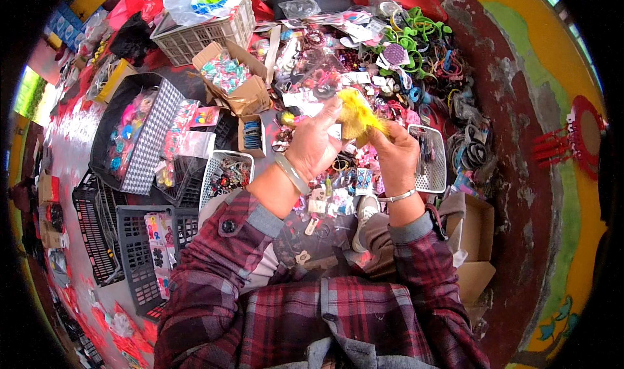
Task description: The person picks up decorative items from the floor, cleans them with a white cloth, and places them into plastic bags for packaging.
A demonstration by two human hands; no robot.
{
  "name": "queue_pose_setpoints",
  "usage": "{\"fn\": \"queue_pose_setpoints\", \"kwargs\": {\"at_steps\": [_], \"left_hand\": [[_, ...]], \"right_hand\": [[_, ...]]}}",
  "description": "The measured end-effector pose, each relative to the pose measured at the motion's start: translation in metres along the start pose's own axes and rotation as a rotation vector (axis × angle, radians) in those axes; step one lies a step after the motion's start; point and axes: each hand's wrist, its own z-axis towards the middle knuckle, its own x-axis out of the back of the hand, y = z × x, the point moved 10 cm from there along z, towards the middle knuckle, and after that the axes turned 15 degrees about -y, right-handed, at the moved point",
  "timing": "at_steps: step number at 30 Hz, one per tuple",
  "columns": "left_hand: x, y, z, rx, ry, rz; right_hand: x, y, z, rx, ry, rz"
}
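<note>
A fluffy yellow piece (pixel 356 117), its exact kind unclear, is held up between my two hands over a heap of small accessories. My left hand (pixel 313 140) grips its left side, the thumb on top and the other fingers partly hidden. On its lower right edge, my right hand (pixel 395 153) pinches it between thumb and fingertips. Beneath lies the mixed pile of hair ties, clips and carded trinkets (pixel 351 203). Green headbands (pixel 426 27) are heaped at the pile's far right.
White baskets flank me, one at the left (pixel 207 185) and one at the right (pixel 439 182). Further left are an open brown carton (pixel 257 99), a houndstooth box (pixel 151 135) and a dark crate (pixel 134 252). A beige crate (pixel 207 37) stands far left; a painted wall (pixel 559 57) borders the right.
</note>
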Motion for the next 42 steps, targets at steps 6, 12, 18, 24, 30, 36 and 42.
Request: {"fn": "queue_pose_setpoints", "kwargs": {"at_steps": [6,12,18,24,30,36,42], "left_hand": [[0.003,-0.013,0.002,0.074,-0.131,0.099],[-0.013,-0.018,0.005,0.137,-0.244,0.339],[-0.002,-0.015,0.003,0.192,-0.283,0.614],[0.007,-0.009,0.004,0.177,-0.199,0.767],[0.003,0.001,0.005,0.137,-0.125,0.92],[-0.006,0.01,0.005,0.113,-0.147,1.263],[-0.029,0.012,0.003,-0.016,-0.271,0.889]], "right_hand": [[-0.012,0.007,-0.001,-0.176,-0.077,0.136],[0.003,0.016,-0.003,-0.243,-0.018,0.169],[0.009,0.007,0.0,-0.195,0.032,0.173],[0.004,0.008,0.001,-0.205,-0.046,0.127],[0.004,0.018,-0.001,-0.235,-0.047,0.268],[0.005,0.019,-0.001,-0.212,-0.025,0.278],[0.004,0.014,-0.001,-0.197,-0.054,0.216]]}}
